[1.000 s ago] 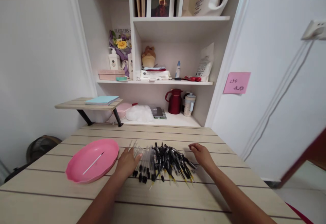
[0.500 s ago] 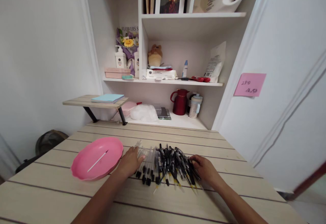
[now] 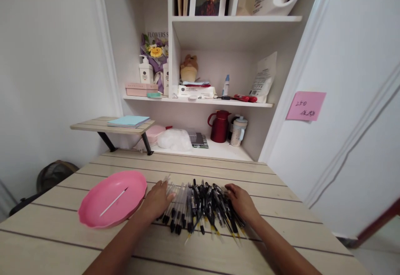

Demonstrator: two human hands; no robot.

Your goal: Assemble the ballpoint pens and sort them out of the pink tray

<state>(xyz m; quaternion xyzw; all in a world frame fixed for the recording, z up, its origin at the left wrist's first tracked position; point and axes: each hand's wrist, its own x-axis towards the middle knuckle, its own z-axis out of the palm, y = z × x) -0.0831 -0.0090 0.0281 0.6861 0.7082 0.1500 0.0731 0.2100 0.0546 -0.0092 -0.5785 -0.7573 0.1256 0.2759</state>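
A heap of pen parts lies on the wooden table between my hands. Clear pen tubes with black ends make up its left side. Dark pen pieces, some with yellowish tips, are tangled on the right. My left hand rests on the outer clear tubes, its fingers apart and stretched forward. At the heap's right edge, my right hand touches the dark pieces with loosely bent fingers, gripping nothing I can see. A pink tray stands left of my left hand, with one thin white stick with a dark tip in it.
The slatted wooden table runs back to a white shelf unit. A small raised stand with blue paper is at the back left. A red jug and a pale cup stand behind the table.
The view has shifted slightly, so the tray and heap appear a little farther left. My right hand's fingertips have moved slightly left and away from me along the heap's edge. My left hand stays on the tubes.
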